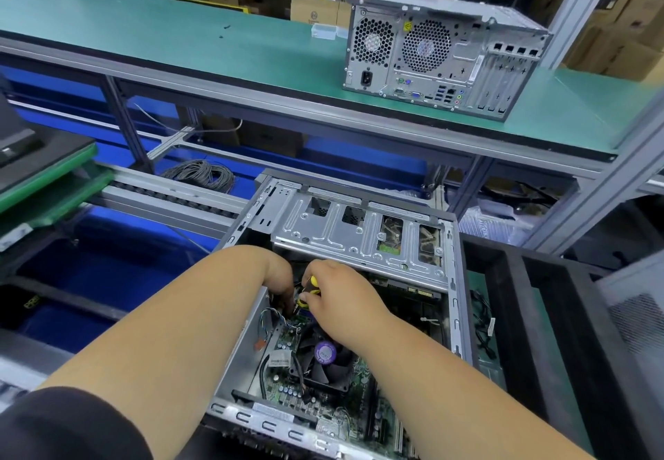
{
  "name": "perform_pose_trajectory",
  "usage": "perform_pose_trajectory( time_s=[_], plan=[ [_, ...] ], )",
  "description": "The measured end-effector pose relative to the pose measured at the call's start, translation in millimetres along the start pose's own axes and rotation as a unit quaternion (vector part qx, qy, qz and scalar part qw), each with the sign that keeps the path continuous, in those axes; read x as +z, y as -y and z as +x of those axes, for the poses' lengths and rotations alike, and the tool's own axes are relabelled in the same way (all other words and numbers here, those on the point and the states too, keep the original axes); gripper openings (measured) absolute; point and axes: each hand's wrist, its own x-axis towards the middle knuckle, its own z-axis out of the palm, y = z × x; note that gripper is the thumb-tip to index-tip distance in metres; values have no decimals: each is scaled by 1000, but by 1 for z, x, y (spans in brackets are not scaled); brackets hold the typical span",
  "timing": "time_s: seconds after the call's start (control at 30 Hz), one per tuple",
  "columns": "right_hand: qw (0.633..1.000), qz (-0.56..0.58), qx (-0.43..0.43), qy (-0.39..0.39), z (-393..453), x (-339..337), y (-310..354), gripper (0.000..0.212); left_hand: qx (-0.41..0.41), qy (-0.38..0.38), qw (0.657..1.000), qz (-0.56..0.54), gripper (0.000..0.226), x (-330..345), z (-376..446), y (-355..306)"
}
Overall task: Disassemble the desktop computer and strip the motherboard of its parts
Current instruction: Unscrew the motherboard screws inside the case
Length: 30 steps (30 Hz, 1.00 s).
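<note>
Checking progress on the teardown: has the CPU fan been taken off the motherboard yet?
No, the black fan sits on the motherboard inside the open case.

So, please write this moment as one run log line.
right hand grips screwdriver | left hand inside open case | fan mounted

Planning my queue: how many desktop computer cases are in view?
2: the open case under both hands on the lower bench, and a closed case on the green upper shelf. Others may sit out of frame.
</note>
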Motion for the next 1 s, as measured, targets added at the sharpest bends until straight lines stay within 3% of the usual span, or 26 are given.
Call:
perform_pose_trajectory(
  time_s=[0.7,1.0],
  plan=[
    [996,-55,-75,12,-3,1,2,19,-10,8,1000,-20,36,0,5,3],
    [989,-83,-118,29,2,-2,9,20,11,-32,998,50,27,-4,0,6]
  ],
)
